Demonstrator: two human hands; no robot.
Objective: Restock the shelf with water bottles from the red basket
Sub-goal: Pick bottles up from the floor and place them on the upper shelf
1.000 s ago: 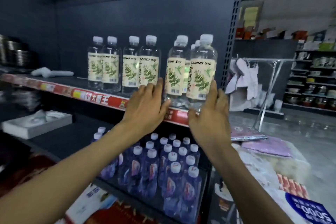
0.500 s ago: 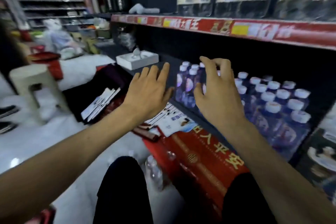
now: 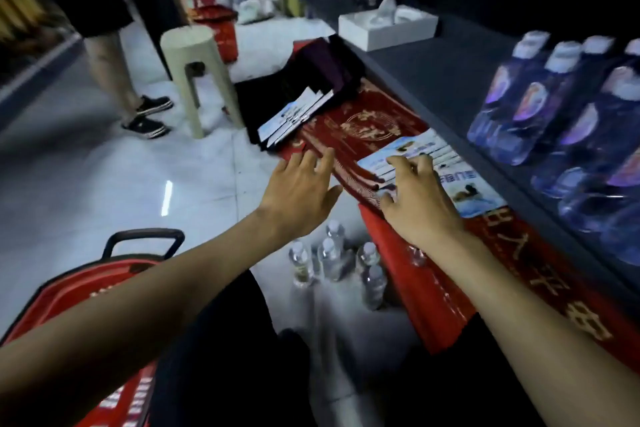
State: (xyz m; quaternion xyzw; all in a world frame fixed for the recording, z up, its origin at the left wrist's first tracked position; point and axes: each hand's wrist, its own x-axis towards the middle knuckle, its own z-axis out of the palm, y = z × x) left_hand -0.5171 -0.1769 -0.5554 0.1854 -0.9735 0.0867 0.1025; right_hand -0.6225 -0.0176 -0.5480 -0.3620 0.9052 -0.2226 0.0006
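- While I watched through the head camera, the left hand (image 3: 298, 189) was stretched forward above the floor. Its fingers were straight and spread wide, and it held nothing.
- The right hand (image 3: 420, 204) was just beside it, over the leaflets (image 3: 462, 185) on the red cloth (image 3: 377, 121). Its fingers were spread and a little bent, with nothing in them. I could not tell if they touched the paper.
- The water bottles (image 3: 332, 256) stood upright in a small group on the floor, between the two forearms and near the hanging cloth.
- The red basket (image 3: 69, 288) was at the lower left behind the left forearm, and I could not see inside it.
- On the dark shelf (image 3: 433, 80) at the right stood blue-tinted bottles (image 3: 540, 107) with white caps, and a white tissue box (image 3: 388, 28) farther along.
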